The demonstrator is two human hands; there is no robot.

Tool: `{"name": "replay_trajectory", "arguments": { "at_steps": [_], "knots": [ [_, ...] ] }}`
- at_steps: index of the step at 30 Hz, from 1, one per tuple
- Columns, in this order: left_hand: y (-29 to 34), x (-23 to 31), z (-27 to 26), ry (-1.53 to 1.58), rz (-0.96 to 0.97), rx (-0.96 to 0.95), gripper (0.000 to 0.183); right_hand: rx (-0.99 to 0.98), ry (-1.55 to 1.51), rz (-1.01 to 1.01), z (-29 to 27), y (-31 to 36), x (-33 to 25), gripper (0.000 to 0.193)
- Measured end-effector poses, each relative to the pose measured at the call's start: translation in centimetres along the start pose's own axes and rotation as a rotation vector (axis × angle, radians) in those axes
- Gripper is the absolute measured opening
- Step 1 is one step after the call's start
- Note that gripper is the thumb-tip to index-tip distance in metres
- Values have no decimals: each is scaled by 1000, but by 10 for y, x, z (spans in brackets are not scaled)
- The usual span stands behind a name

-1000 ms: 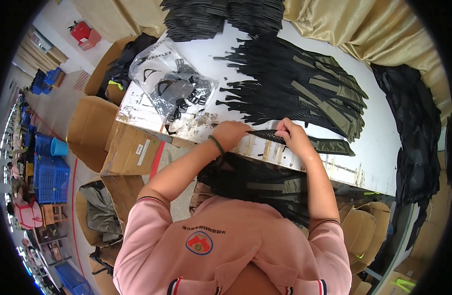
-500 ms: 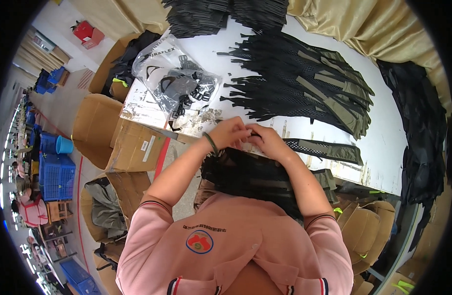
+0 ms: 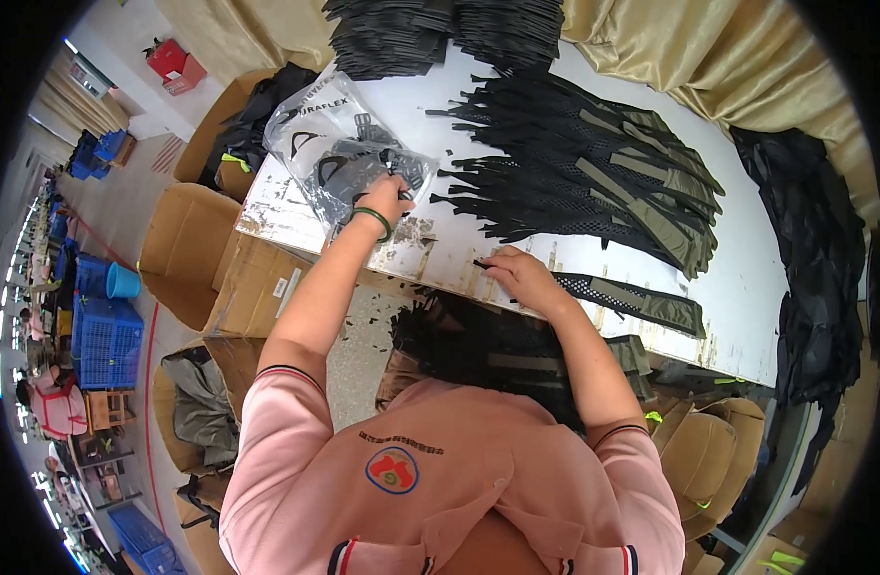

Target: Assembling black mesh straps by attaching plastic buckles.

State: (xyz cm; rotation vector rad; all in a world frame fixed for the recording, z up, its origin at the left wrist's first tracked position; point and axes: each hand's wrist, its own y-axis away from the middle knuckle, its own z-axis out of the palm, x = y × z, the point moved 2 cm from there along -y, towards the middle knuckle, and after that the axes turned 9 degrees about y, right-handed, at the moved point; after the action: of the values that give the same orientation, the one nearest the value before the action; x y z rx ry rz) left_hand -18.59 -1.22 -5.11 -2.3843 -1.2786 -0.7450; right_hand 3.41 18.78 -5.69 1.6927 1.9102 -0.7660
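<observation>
My left hand (image 3: 386,199) has its fingers curled down onto black plastic buckles (image 3: 401,171) at the right edge of a clear plastic bag (image 3: 310,120). A buckle appears pinched in the fingertips, partly hidden by them. By the table's front edge, my right hand (image 3: 522,278) pinches the short black end of a strap (image 3: 483,264). From behind my right wrist, a black mesh and olive fabric strap piece (image 3: 636,299) extends to the right along the table. Behind it lies a fanned pile of similar strap pieces (image 3: 593,163), their narrow black ends pointing left.
The white table (image 3: 746,249) has worn, peeling edges. Stacks of black strips (image 3: 392,43) stand at its far side. Open cardboard boxes (image 3: 186,244) are at the left, another box (image 3: 718,446) at the lower right. Dark fabric pieces (image 3: 478,345) hang below the front edge.
My left hand has left my right hand and moved left and away from me onto the buckles. My right hand stays near the table edge, with the black strap end now visible in its fingers.
</observation>
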Motion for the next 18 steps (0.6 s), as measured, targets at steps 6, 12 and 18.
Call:
{"name": "replay_trajectory", "arguments": {
  "at_steps": [6,12,18],
  "knots": [
    [26,-1,1,524,4,80,20,-22,-242,195,-12,-4,-6,17],
    [88,95,30,1538,-259,-269,19,-3,-674,307,-24,-1,-33,15],
    [96,100,51,1362,-89,-207,18,-61,-815,375,-20,12,-25,15]
  ]
}}
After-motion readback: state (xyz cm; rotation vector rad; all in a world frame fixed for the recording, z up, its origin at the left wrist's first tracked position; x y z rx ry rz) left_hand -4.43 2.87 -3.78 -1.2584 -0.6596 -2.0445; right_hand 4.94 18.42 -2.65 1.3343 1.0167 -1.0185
